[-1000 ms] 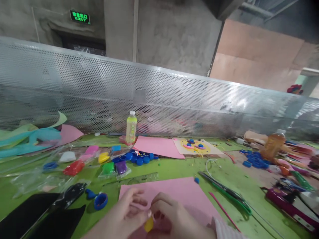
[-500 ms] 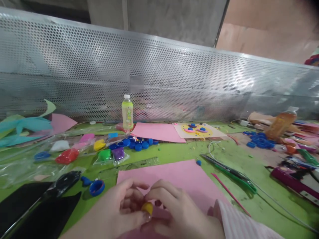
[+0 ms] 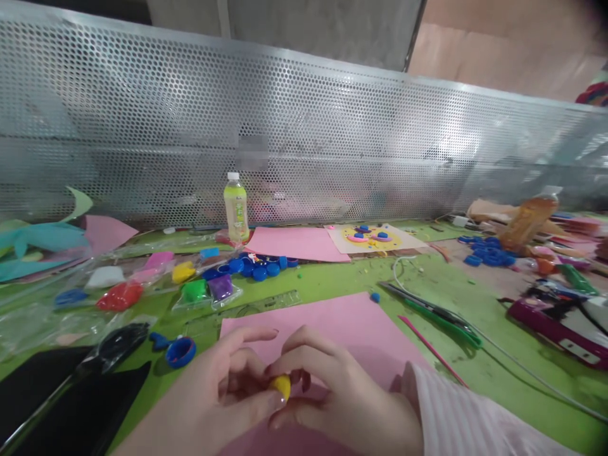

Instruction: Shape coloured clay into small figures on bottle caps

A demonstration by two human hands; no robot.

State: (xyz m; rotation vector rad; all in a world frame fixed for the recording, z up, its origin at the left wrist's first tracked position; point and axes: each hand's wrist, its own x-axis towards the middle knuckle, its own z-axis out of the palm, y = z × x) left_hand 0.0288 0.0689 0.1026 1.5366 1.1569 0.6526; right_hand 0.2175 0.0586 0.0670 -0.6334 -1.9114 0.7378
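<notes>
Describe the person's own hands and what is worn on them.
Both hands are ungloved, with no ring or watch in view. The left hand has a bare forearm as far as it shows. At the right hand, a pale pink-and-white striped sleeve ends near the wrist. Nail colour is unclear.

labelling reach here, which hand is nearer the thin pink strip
Right. The right hand is just left of the thin pink strip, apart from it; the left hand is farther left.
</notes>
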